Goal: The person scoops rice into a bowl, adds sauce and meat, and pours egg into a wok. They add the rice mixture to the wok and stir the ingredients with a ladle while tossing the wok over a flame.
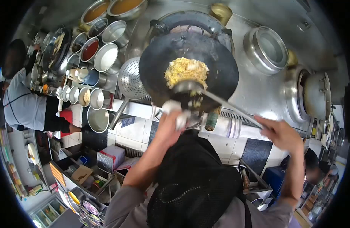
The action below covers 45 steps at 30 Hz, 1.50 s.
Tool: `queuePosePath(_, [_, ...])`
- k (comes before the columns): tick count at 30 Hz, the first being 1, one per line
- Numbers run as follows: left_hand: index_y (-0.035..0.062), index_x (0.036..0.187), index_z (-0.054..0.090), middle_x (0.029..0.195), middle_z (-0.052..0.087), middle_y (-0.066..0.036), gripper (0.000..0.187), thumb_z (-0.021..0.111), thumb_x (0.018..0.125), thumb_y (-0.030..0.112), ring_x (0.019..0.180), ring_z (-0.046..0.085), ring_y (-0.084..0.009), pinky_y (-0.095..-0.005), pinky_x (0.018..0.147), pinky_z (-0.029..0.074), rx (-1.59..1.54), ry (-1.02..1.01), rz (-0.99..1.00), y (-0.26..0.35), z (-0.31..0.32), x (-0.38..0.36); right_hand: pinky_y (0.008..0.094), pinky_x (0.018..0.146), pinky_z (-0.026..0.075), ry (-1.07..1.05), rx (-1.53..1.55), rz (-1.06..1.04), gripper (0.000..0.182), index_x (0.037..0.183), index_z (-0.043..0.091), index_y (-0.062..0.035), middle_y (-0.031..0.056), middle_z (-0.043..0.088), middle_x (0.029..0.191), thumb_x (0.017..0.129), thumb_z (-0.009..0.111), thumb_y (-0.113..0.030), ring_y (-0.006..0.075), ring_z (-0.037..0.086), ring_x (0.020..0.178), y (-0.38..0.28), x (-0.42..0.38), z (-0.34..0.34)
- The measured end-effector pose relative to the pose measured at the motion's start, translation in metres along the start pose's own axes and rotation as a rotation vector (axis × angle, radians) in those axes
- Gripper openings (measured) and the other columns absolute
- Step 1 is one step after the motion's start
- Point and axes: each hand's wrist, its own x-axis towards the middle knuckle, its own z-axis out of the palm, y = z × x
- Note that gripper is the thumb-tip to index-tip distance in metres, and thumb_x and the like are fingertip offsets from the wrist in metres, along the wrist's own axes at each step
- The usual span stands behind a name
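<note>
A large black wok [224, 72] sits tilted over the stove, with fried rice [186, 70] heaped in its middle and a few bits scattered toward the near rim. My left hand [169, 128] is closed around a white cloth [172, 106] at the wok's near edge; whatever the cloth covers is hidden. In my right hand [282, 135] is the long handle of a ladle [232, 104]. The ladle's bowl rests against the near side of the rice, its underside facing up. Both hands are slightly blurred.
Left of the wok lies a perforated strainer [131, 78], near metal pots of red sauce [89, 49] and white contents [106, 57]. Steel pots [266, 49] stand at right. Below the counter is a cluttered bin [84, 173]. Another person [27, 104] works at far left.
</note>
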Motion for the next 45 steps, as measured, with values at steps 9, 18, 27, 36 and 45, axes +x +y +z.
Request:
queuePosePath(9, [0.0108,0.122,0.046,0.103,0.059,-0.007,0.033,0.055,0.09,0.009,0.081,0.062,-0.0181,-0.0313,0.051,0.048,0.067,-0.123,0.097,-0.065,-0.058,0.061,0.0248,0.04,0.046,-0.023,1.231,-0.155,0.046,0.141,0.045,-0.0111,0.0161,0.066,0.083,0.097,0.055,-0.022,0.0178,0.055,0.041,-0.01,0.085,0.092])
queuePosePath(18, [0.0109,0.111,0.048,0.093,0.06,-0.007,0.024,0.055,0.088,0.008,0.07,0.058,-0.02,-0.0337,0.05,0.046,-0.017,-0.217,0.005,-0.016,-0.024,0.145,0.0332,0.069,0.049,0.832,0.696,-0.191,0.039,0.107,0.058,-0.0003,0.0141,0.063,0.089,0.094,0.06,-0.037,0.0254,0.063,0.073,-0.088,0.143,-0.001])
queuePosePath(27, [0.012,0.114,0.048,0.097,0.061,-0.007,0.026,0.054,0.089,0.008,0.073,0.062,-0.0214,-0.0345,0.052,0.047,-0.002,-0.178,0.004,-0.038,-0.03,0.16,0.033,0.05,0.042,1.503,1.345,-0.785,0.047,0.065,0.043,-0.01,0.0023,0.046,0.055,0.095,0.062,-0.04,0.0134,0.042,0.047,-0.139,0.199,-0.076])
queuePosePath(36, [0.0028,0.115,0.044,0.095,0.059,-0.009,0.033,0.058,0.085,0.003,0.071,0.061,-0.0159,-0.0299,0.053,0.051,-0.002,-0.202,0.026,-0.036,-0.033,0.17,0.0287,0.038,0.027,1.293,1.335,-0.636,0.044,0.062,0.041,-0.0116,-0.0014,0.033,0.049,0.094,0.066,-0.028,0.0097,0.031,0.039,-0.201,0.255,-0.088])
queuePosePath(45, [0.0073,0.111,0.046,0.098,0.057,-0.007,0.023,0.057,0.09,0.007,0.082,0.063,-0.0167,-0.0302,0.063,0.054,-0.029,-0.258,0.091,-0.048,-0.043,0.18,0.029,0.045,0.036,0.975,0.467,-0.848,0.039,0.059,0.048,-0.006,0.0025,0.048,0.05,0.089,0.069,-0.021,0.0134,0.045,0.045,-0.249,0.254,-0.034])
